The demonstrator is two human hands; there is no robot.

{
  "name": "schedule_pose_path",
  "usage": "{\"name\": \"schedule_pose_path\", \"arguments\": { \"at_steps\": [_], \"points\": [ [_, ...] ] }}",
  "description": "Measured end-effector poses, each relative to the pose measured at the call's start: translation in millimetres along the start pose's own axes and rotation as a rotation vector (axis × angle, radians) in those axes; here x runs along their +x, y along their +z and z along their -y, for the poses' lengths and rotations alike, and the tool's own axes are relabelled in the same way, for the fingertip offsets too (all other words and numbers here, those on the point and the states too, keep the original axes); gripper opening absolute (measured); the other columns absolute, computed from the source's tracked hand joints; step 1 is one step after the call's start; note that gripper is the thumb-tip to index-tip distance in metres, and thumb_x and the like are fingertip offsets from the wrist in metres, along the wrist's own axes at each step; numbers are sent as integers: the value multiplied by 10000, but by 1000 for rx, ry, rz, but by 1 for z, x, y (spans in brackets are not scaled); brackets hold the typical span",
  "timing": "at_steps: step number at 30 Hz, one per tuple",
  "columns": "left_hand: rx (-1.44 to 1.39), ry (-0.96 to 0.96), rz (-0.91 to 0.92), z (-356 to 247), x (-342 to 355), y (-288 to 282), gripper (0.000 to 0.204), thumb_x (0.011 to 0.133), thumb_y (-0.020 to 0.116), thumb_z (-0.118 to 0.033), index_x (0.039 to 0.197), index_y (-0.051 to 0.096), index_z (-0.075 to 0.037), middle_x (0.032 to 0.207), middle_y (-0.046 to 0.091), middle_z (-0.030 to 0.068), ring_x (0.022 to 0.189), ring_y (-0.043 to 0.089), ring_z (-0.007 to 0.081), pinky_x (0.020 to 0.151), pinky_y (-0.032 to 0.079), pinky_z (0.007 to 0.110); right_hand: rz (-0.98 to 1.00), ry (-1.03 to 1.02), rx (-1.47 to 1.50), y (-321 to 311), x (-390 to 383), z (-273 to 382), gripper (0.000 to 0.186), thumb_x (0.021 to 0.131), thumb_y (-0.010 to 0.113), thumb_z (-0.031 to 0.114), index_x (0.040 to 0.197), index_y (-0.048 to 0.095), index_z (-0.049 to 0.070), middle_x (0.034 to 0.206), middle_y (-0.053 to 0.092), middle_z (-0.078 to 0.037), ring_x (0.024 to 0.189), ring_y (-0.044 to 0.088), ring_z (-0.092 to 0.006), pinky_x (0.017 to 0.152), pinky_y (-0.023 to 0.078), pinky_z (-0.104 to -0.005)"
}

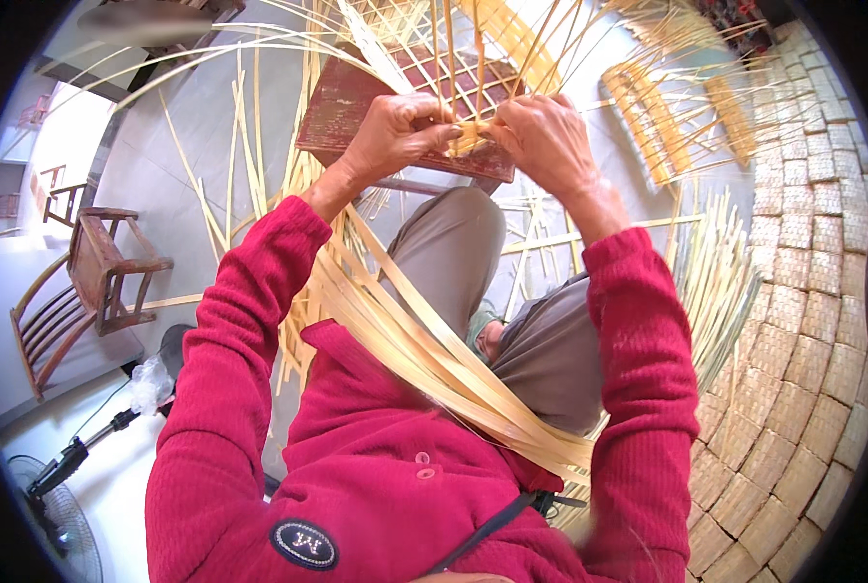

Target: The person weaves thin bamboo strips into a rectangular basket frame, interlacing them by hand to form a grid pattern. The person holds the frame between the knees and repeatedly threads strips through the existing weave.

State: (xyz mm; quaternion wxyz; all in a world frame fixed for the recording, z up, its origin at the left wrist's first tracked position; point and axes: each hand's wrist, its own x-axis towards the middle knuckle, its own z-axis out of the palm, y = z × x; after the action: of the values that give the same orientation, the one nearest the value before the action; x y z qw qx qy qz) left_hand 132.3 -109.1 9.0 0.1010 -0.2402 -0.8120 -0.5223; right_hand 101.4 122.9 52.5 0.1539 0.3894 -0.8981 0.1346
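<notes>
A partly woven lattice of pale bamboo strips (419, 58) rests on a worn red wooden stool (342, 102) in front of me, with long strips sticking up and out. My left hand (400, 136) pinches a yellow strip at the near edge of the weave, its fingers curled. My right hand (546, 146) grips the same edge just to the right, thumb and fingers closed on it. A bundle of long flat strips (434, 350) lies across my lap and legs.
A wooden chair (99, 272) stands left, near a fan (55, 525). At upper right are curved woven yellow pieces (638, 117). Stacked woven squares (813, 369) line the right side. Loose strips (706, 311) lie on the grey floor, some piled near my right arm.
</notes>
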Motion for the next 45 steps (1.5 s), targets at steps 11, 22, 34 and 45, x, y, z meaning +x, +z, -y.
{"name": "schedule_pose_path", "arguments": {
  "at_steps": [11, 22, 34, 45],
  "points": [
    [-97, 7, -1, 8, -6, 6, 97, 900, 757, -72, 942, 746, 14, 806, 658, 16, 711, 646, 60, 636, 541, 222, -327, 1357, 1640, 37, -45, 2, 361, 1020, 424, 12, 1368, 512, 59, 1045, 657, -188, 714, 628, -196, 601, 539, -354],
    [-95, -4, -137, 5, -16, 17, 129, 855, 809, -121, 932, 758, -30, 800, 693, 74, 709, 659, 170, 645, 524, 292, -737, 757, 2386, 11, -37, -17, 244, 1029, 615, 273, 1042, 665, 35, 894, 722, -127, 763, 690, -184, 792, 605, -328],
    [1, 122, -98, 11, -6, 19, 147, 851, 800, -141, 969, 760, -62, 783, 663, 82, 722, 651, 223, 664, 529, 337, -36, 370, 1366, -31, -10, 38, 514, 938, 756, 262, 1399, 612, 85, 1070, 606, -24, 827, 593, -91, 745, 511, -225],
    [-9, 132, -106, 10, -5, 22, 163, 858, 803, -138, 997, 768, -61, 814, 689, 79, 731, 663, 199, 669, 535, 319, -462, 573, 1190, -10, -24, 42, 257, 1049, 579, 195, 1238, 628, 29, 1046, 645, -50, 903, 605, -130, 761, 512, -266]
  ]
}}
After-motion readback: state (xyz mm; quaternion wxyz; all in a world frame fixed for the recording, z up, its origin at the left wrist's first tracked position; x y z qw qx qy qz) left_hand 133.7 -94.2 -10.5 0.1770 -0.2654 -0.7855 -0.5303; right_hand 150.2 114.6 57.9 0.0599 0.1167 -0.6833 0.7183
